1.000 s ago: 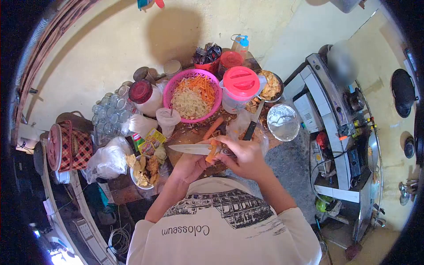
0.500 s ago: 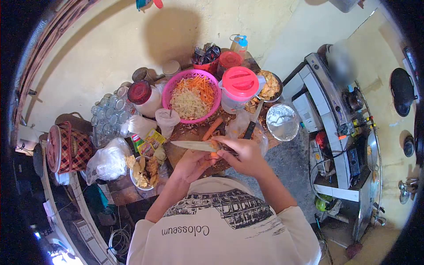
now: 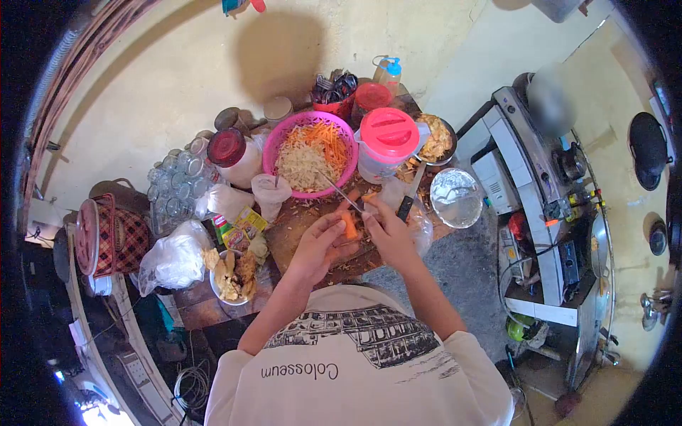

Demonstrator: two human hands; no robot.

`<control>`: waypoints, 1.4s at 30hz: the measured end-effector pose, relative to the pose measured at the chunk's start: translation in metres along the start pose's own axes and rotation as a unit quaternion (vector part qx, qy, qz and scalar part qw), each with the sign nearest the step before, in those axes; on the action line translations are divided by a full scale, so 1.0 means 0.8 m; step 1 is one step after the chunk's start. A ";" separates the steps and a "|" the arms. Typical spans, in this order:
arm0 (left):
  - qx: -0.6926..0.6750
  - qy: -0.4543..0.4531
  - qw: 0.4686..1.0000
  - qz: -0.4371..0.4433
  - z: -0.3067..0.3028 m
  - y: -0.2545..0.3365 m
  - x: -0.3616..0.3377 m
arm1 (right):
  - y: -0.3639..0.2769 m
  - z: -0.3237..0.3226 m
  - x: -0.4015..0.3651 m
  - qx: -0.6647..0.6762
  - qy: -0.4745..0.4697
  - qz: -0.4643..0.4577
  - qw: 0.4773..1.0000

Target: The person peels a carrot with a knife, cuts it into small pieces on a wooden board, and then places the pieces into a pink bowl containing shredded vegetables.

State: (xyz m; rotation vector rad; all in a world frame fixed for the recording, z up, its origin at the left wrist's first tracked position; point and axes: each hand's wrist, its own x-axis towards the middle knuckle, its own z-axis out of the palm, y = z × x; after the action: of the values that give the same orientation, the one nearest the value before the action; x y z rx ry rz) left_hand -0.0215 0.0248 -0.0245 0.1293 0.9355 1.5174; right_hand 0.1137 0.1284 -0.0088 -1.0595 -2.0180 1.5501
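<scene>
A piece of orange carrot (image 3: 349, 225) is pinched upright in my left hand (image 3: 321, 245), over the wooden table. My right hand (image 3: 387, 238), just beside it, is closed round the handle of a knife (image 3: 339, 190). The narrow blade points up and left, toward the pink basket (image 3: 268, 162) that holds shredded pale vegetable and carrot strips. Part of another carrot lies behind my hands. A second knife (image 3: 412, 192) with a dark handle rests on the table to the right of my right hand.
Behind stand a pink-lidded pitcher (image 3: 389, 142), a red-lidded jar (image 3: 234, 157) and a plastic cup (image 3: 271, 197). A bowl of fried food (image 3: 234, 278) and a plastic bag (image 3: 177, 257) are at the left. A foil-like round dish (image 3: 455, 197) sits at the right edge.
The blade has swung from pointing left to pointing up and left. My left hand has moved slightly right and up, and the carrot piece now shows more clearly in it.
</scene>
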 end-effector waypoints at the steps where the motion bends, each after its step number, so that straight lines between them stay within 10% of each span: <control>1: 0.011 -0.007 1.000 0.008 0.001 0.002 0.000 | 0.002 -0.002 -0.001 0.018 -0.006 0.003 1.000; 14: -0.056 -0.132 0.990 0.003 0.014 0.012 -0.004 | -0.032 -0.031 -0.024 -0.155 -0.069 -0.260 0.950; 42: -0.056 -0.098 0.993 -0.030 0.009 0.001 -0.024 | -0.043 -0.032 -0.029 -0.158 -0.009 -0.282 0.946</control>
State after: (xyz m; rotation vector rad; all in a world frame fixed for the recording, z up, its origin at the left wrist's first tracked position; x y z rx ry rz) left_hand -0.0143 0.0118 -0.0110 0.1632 0.6910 1.4685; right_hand 0.1350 0.1236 0.0347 -0.4836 -2.3576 0.9641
